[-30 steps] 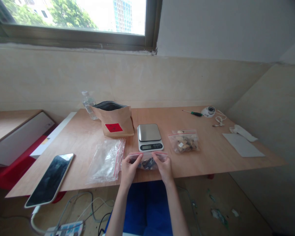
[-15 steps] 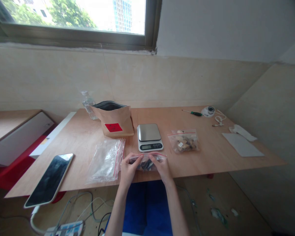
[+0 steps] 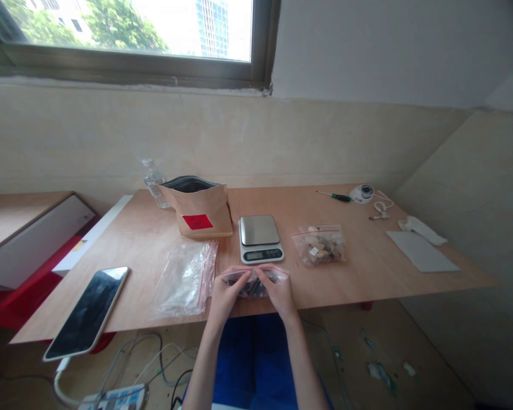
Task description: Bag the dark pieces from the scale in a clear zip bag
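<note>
Both my hands pinch the top edge of a small clear zip bag [image 3: 253, 285] with dark pieces inside, held at the near edge of the wooden table [image 3: 367, 267]. My left hand [image 3: 223, 297] grips its left part, my right hand [image 3: 279, 293] its right part, fingertips close together near the middle of the seal. Just behind the bag stands a small digital kitchen scale [image 3: 260, 237] with nothing on its steel plate.
A stack of unfilled zip bags [image 3: 186, 277] lies left of my hands. A filled zip bag of light pieces [image 3: 320, 245] lies right of the scale, an open brown paper pouch [image 3: 200, 208] and water bottle [image 3: 154, 181] behind. A phone [image 3: 88, 310] overhangs the left edge.
My two hands have slid inward along the top of the small bag, so the fingertips are closer together than a second ago. The bag has stayed in place.
</note>
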Demonstrator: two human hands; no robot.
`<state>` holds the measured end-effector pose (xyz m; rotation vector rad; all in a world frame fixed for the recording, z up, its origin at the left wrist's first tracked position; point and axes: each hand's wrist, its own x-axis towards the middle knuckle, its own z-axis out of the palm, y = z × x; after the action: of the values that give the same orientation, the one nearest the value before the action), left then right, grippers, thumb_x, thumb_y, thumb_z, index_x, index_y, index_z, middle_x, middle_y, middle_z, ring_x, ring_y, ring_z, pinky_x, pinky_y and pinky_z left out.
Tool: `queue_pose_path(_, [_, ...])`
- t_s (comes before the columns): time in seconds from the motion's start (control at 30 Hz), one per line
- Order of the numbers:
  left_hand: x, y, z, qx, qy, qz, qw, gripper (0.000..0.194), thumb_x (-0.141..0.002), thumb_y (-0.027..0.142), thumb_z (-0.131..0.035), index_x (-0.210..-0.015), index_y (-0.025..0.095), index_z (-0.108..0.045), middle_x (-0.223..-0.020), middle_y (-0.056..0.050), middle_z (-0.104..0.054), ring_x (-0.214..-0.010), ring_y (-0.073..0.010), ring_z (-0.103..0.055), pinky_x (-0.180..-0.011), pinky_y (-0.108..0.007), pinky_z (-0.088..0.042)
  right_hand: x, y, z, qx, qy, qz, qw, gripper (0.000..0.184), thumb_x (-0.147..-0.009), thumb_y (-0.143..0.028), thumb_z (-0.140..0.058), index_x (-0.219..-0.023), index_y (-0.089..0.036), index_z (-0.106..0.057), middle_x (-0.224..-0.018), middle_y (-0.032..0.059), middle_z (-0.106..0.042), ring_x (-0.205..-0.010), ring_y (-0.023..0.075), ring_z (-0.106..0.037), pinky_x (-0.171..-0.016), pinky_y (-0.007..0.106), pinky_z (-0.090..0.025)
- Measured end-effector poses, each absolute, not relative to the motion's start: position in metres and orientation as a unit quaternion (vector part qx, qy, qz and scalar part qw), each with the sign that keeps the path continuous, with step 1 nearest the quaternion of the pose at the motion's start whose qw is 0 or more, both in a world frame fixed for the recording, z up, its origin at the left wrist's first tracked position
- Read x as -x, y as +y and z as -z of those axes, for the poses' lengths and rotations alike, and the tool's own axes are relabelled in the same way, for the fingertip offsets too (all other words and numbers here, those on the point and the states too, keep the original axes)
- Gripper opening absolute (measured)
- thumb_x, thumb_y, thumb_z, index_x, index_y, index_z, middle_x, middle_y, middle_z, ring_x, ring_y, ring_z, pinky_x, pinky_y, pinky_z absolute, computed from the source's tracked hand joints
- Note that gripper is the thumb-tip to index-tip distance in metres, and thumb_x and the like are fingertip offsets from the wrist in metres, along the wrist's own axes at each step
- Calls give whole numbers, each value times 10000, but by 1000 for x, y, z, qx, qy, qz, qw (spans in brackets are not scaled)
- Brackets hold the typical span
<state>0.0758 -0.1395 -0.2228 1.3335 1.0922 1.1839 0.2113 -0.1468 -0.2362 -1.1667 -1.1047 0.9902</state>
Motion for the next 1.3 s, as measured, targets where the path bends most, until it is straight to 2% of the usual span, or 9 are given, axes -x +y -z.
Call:
queue_pose_path(0.37, [-77, -140, 218, -525, 480, -508, 486, 226, -740, 346, -643, -798, 140, -715, -800, -72, -722, -794, -225, -663, -747, -304, -513, -215, -147, 235, 488, -454, -473, 576, 269, -750, -388, -631, -869, -156, -695, -851, 69, -720, -811, 224, -671, -742, 342, -547])
queue_pose_path(0.8, [-76, -141, 216, -535, 480, -512, 471, 194, -754, 322, -636, -770, 141, -704, -770, -58, -713, -769, -212, -660, -717, -279, -511, -212, -148, 234, 489, -498, -412, 586, 161, -785, -322, -590, -760, -177, -654, -737, 18, -672, -730, 172, -633, -706, 271, -506])
queue_pose_path(1.07, [-77, -140, 222, -542, 471, -507, 477, 199, -772, 324, -619, -799, 142, -694, -795, -58, -711, -782, -205, -653, -730, -276, -496, -213, -148, 238, 489, -489, -422, 586, 140, -774, -318, -604, -745, -187, -644, -720, 0, -662, -711, 161, -630, -687, 254, -502])
queue_pose_path(1.3, [-76, -140, 224, -553, 463, -512, 468, 201, -786, 322, -606, -818, 138, -682, -819, -58, -703, -797, -194, -646, -735, -264, -491, -213, -146, 235, 479, -492, -438, 580, 159, -786, -325, -590, -773, -174, -640, -746, 20, -665, -747, 176, -637, -697, 269, -516])
